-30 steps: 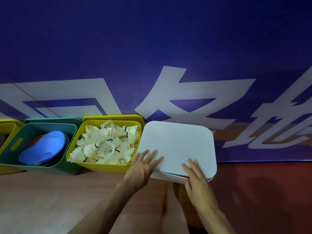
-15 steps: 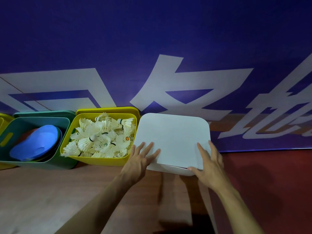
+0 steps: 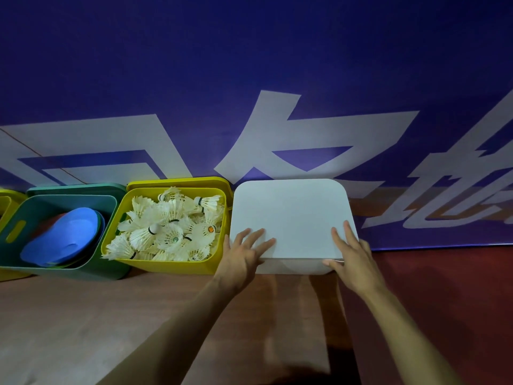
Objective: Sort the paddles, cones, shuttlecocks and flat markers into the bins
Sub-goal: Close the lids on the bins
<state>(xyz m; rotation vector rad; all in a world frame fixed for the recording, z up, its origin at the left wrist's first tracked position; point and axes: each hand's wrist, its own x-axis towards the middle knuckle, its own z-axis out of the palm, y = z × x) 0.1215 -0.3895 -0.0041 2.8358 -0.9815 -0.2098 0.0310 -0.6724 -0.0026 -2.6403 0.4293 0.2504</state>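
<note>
A white bin (image 3: pixel 294 265) stands against the blue banner, covered by a white lid (image 3: pixel 291 215) that hides its contents. My left hand (image 3: pixel 241 255) lies on the lid's near left corner with fingers spread flat. My right hand (image 3: pixel 351 258) rests on the near right corner, fingers straight on top and thumb at the front edge. Left of it, a yellow bin (image 3: pixel 169 266) is heaped with white shuttlecocks (image 3: pixel 169 229). Further left, a green bin (image 3: pixel 69 272) holds flat markers, a blue one (image 3: pixel 62 240) on top.
A second yellow bin (image 3: pixel 8 201) shows partly at the far left edge. The blue banner with large white characters (image 3: pixel 277 129) rises right behind the bins. Brown floor (image 3: pixel 83 329) lies in front, and red floor (image 3: pixel 444 287) to the right.
The lid has settled square on the white bin, closing the front gap. My right hand slid from the front edge to the right corner. My view has moved a little.
</note>
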